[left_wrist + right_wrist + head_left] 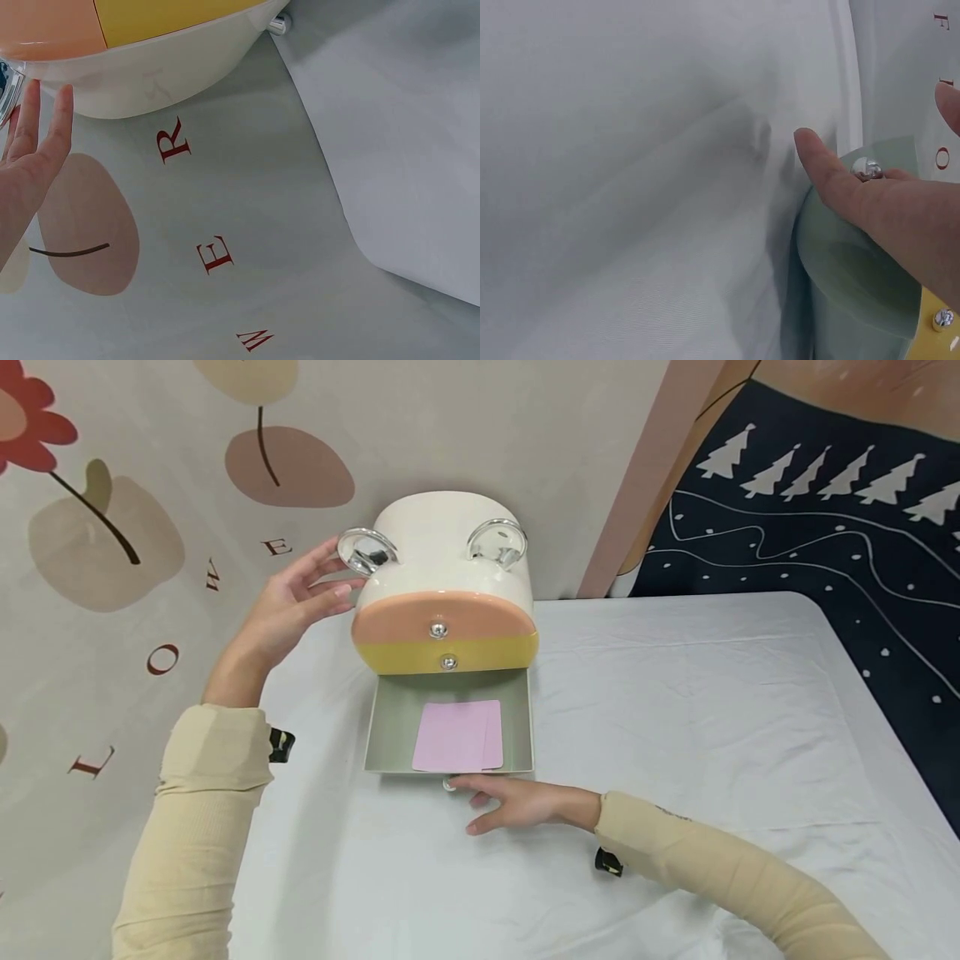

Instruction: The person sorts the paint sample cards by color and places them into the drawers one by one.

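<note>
A small white drawer cabinet (450,514) with two silver ring-shaped ears (498,539) stands against the wall. Its peach drawer (397,618) and yellow drawer (375,657) are closed. The grey-green bottom drawer (375,735) is pulled out, with pink cards (453,735) lying flat inside. My left hand (300,593) is beside the cabinet's left side, its loosely bent fingertips right at the left silver ear (367,550). At the drawer's front, my right hand (517,802) has its index fingertip at the silver knob (867,169), the thumb held apart below.
A white cloth (675,735) covers the table. Behind and to the left hangs a printed wall cover (465,427) with flowers and letters. A dark cloth with white trees (840,543) hangs beyond the right edge.
</note>
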A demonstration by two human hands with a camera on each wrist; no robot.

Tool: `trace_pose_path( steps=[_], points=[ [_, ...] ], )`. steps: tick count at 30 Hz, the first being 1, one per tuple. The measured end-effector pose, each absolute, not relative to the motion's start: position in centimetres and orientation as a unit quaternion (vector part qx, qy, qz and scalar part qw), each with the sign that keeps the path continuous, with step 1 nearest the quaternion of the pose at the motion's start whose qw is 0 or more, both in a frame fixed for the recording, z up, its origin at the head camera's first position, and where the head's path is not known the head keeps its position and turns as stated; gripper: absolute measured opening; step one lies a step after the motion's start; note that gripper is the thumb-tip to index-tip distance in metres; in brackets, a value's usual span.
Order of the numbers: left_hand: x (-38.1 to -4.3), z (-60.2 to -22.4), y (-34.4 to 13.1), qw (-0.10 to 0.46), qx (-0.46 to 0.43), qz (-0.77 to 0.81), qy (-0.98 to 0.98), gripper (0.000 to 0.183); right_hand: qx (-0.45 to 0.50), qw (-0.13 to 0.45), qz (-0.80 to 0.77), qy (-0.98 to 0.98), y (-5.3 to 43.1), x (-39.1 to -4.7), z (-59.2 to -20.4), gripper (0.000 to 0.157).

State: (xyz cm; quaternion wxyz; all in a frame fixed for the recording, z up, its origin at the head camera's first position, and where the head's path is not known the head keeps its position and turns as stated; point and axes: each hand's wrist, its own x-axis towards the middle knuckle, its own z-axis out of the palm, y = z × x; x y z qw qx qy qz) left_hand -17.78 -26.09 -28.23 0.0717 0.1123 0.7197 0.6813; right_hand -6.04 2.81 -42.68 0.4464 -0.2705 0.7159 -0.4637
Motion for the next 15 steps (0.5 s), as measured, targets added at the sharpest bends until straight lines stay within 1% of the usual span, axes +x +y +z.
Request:
trace_pose_path(
  steps=[5, 8, 11, 15],
  points=[
    [-17.7, -28.1, -26.1, 0.071, 0.112, 0.676, 0.725, 0.065, -0.267, 0.446, -0.476, 0.709, 2.8, -6.2, -43.1, 0.066],
    [-17.7, -28.1, -26.1, 0.07, 0.111, 0.678, 0.723, 0.065, -0.271, 0.433, -0.475, 0.717, 2.7, -6.6, -43.0, 0.067],
    [-17.7, -28.1, -26.1, 0.07, 0.109, 0.681, 0.721, 0.065, -0.272, 0.41, -0.475, 0.73, 2.8, -7.6, -42.9, 0.067],
    [-17.7, -28.2, -26.1, 0.071, 0.107, 0.681, 0.721, 0.066, -0.264, 0.379, -0.476, 0.748, 2.9, -9.8, -42.9, 0.067]
  ],
)
